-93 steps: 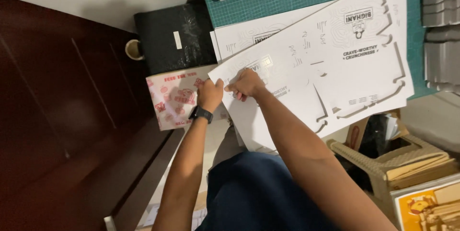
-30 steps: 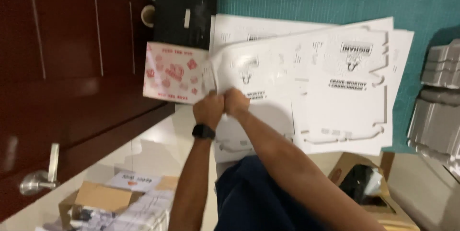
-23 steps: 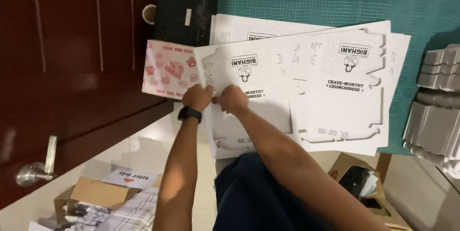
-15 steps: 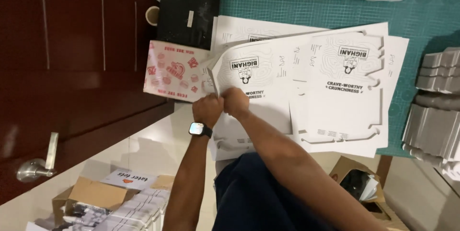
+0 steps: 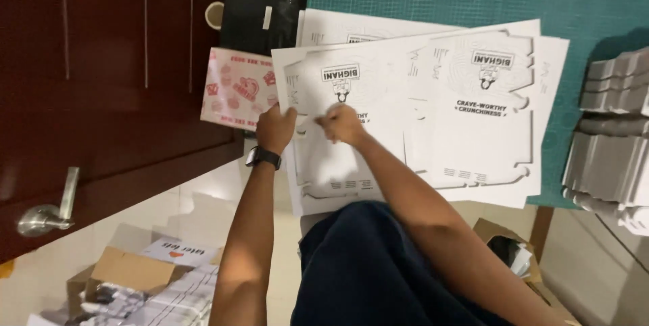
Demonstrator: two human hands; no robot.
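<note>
Head view: green cutting mat (image 5: 595, 15) (dark door (image 5: 101, 83) beside).

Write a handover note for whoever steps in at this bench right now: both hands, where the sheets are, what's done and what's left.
Left hand, with a dark wristwatch, grips the left edge of the top white die-cut printed sheet.
Right hand pinches the same sheet just beside it, near its printed panel.
The sheet tops a loose stack of like sheets on the green cutting mat.
Pink patterned sheet lies at the stack's left; a pile of grey folded pieces sits at the right.
Done: the top sheet is gripped at its left end.
Left: the box outline looks mostly unseparated from its sheet; the sheets beneath appear untouched.
</note>
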